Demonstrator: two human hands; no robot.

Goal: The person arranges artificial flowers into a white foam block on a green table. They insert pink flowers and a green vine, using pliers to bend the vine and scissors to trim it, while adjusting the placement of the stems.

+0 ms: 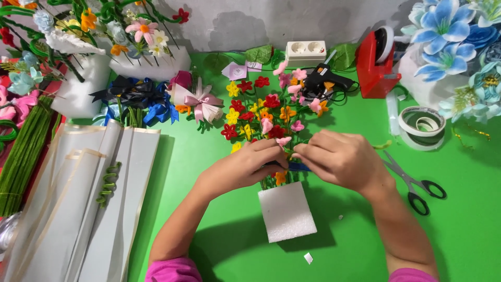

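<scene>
A bunch of small handmade flowers [261, 112] in red, yellow, pink and orange stands in a white foam block [286, 210] on the green table [209, 172]. My left hand [245, 166] and my right hand [339, 156] meet over the stems, just above the block. The fingertips of both pinch a thin blue strip [298, 166] at a stem with a pink flower [283, 141]. The fingers hide how the strip sits on the stem.
Scissors [415, 184] lie right of my right hand. Behind are tape rolls [421, 124], a red tape dispenser [377, 65], a black glue gun [323, 81] and a white socket strip [306, 51]. Rolled wrapping sheets [88, 193], green stems [23, 156] and ribbon bows [201, 104] lie left.
</scene>
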